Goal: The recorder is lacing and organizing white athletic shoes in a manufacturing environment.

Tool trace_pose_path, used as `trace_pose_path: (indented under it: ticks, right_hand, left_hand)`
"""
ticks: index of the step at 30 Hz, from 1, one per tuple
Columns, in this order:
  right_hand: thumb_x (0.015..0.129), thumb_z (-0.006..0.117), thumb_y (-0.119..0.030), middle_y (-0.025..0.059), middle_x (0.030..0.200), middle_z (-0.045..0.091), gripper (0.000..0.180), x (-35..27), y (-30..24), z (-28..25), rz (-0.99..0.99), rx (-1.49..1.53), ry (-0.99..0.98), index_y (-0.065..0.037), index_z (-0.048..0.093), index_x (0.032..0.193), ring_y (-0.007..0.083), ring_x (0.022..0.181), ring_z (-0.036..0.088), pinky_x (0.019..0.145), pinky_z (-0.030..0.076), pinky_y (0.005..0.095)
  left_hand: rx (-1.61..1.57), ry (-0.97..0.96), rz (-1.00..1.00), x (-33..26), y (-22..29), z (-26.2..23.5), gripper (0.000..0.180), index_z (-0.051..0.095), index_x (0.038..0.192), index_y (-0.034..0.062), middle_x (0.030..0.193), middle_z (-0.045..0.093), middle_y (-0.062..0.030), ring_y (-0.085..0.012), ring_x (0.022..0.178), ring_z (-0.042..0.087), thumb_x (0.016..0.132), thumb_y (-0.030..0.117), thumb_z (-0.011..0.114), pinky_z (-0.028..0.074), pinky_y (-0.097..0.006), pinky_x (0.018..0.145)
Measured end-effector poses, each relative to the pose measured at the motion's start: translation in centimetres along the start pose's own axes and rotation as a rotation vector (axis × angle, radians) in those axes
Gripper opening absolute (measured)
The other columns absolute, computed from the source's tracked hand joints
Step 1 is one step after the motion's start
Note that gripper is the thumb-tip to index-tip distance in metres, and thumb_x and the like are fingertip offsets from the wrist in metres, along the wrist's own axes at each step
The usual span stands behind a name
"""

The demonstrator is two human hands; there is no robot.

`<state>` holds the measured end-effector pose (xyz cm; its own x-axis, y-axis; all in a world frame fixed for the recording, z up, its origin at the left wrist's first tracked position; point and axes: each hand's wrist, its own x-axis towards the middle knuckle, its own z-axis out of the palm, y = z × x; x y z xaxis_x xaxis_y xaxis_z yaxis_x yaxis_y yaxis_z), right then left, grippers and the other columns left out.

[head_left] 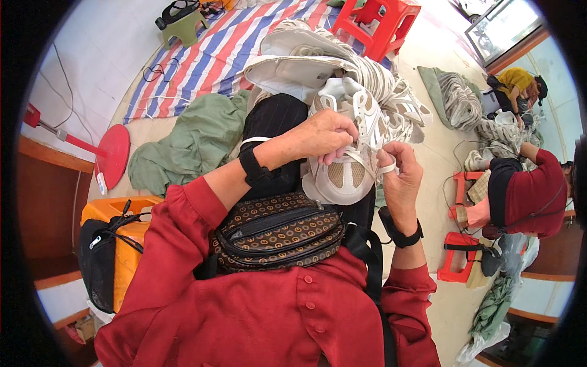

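A white shoe upper with beige mesh rests on my lap, its toe toward me. A white shoelace crosses its front. My left hand bends over the lacing area, its fingers closed on the lace; the fingertips are partly hidden. Just right of the shoe, my right hand pinches a loop of the lace between thumb and fingers. Beyond the shoe lies a long stack of similar shoe uppers, nested together. A brown patterned waist bag sits at my waist, below the hands.
Green cloth and a striped sheet lie at the far left. A red stool stands behind the stack. On the right, two people, one in a red top, sit near more shoe uppers. An orange container is at my left.
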<state>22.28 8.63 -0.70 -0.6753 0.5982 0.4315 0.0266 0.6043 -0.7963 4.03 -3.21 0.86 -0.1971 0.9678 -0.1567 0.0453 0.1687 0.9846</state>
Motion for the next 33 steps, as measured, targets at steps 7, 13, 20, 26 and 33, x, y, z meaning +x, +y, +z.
trace_pose_path:
  ticks: [7, 13, 20, 26, 33]
  right_hand:
    - [0.093, 0.058, -0.007, 0.0108, 0.076, 0.064, 0.012, 0.4, 0.7, 0.7, 0.049, -0.033, -0.176, 0.0, 0.062, 0.102, 0.0156, 0.066, 0.061, 0.063, 0.049, 0.0282]
    - [0.095, 0.055, -0.007, 0.0072, 0.076, 0.063, 0.011, -0.1, 0.4, 1.1, 0.104, 0.022, -0.098, 0.0, 0.06, 0.102, 0.0119, 0.066, 0.06, 0.062, 0.049, 0.0265]
    - [0.094, 0.058, -0.007, -0.0009, 0.078, 0.059, 0.008, 0.1, 0.6, 0.9, 0.272, 0.415, -0.057, -0.002, 0.06, 0.1, 0.0054, 0.064, 0.053, 0.057, 0.043, 0.0199]
    - [0.092, 0.061, -0.007, -0.0007, 0.077, 0.061, 0.008, 0.0, 0.9, 1.2, 0.26, 0.315, -0.055, -0.002, 0.062, 0.098, 0.0067, 0.065, 0.054, 0.059, 0.044, 0.0212]
    - [0.089, 0.062, -0.006, 0.0103, 0.078, 0.065, 0.011, -0.2, 0.9, 1.7, 0.084, -0.035, 0.028, -0.001, 0.062, 0.099, 0.016, 0.068, 0.061, 0.063, 0.048, 0.0296]
  left_hand:
    - [-0.036, 0.012, 0.003, 0.0, -0.3, 0.1, 0.023, 0.062, 0.104, -0.005, 0.066, 0.059, -0.0053, -0.0089, 0.045, 0.054, 0.087, 0.008, 0.052, 0.042, -0.022, 0.039]
    - [-0.051, 0.009, 0.005, 0.0, -0.4, 0.1, 0.024, 0.062, 0.105, -0.0053, 0.067, 0.06, -0.0054, -0.0091, 0.046, 0.055, 0.087, 0.008, 0.052, 0.043, -0.022, 0.04]
    - [-0.049, 0.01, 0.002, 0.0, -0.6, 0.2, 0.025, 0.061, 0.106, -0.0057, 0.067, 0.06, -0.0051, -0.0091, 0.045, 0.055, 0.088, 0.008, 0.052, 0.043, -0.022, 0.04]
    - [-0.056, 0.004, 0.002, 0.0, -0.6, 0.2, 0.025, 0.061, 0.107, -0.0056, 0.067, 0.06, -0.0053, -0.0092, 0.046, 0.055, 0.088, 0.008, 0.052, 0.044, -0.022, 0.04]
    - [-0.058, 0.001, 0.018, 0.0, -0.7, 0.1, 0.025, 0.061, 0.108, -0.0053, 0.067, 0.06, -0.0054, -0.0097, 0.046, 0.055, 0.089, 0.008, 0.051, 0.044, -0.023, 0.041]
